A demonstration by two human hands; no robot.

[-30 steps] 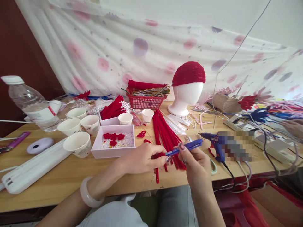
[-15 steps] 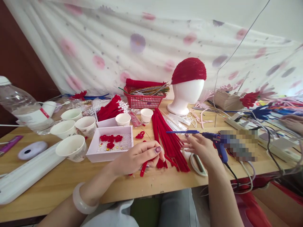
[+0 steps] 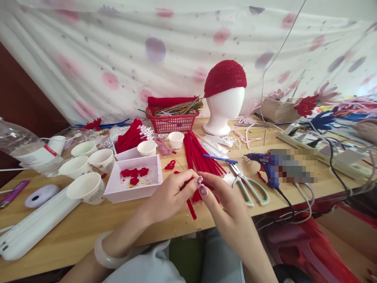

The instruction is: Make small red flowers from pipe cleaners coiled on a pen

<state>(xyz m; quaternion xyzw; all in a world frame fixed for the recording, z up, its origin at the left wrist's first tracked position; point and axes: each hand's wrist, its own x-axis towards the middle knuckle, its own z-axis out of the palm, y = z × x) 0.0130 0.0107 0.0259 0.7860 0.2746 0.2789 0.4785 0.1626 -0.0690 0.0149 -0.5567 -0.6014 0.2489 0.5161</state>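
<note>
Both hands meet just above the near edge of the wooden table [image 3: 88,224], and each pinches the same red fuzzy wire [image 3: 191,205]: the left hand [image 3: 172,194] closes thumb and fingers on it from the left, the right hand [image 3: 225,204] from the right, with the thumbnails almost touching. One end of the wire pokes out below the fingers toward the near edge. Judging by how things lie, the shaping is at an early stage, since the piece in hand looks mostly straight, though the fingers hide its middle. A few finished red shapes [image 3: 134,173] lie in the pink box [image 3: 132,191] to the left, and a thick bundle of straight red wires [image 3: 197,155] waits just beyond the hands. A blue pen [image 3: 220,158], scissors [image 3: 249,186] and a blue glue gun [image 3: 266,167] lie on the right, untouched.
</note>
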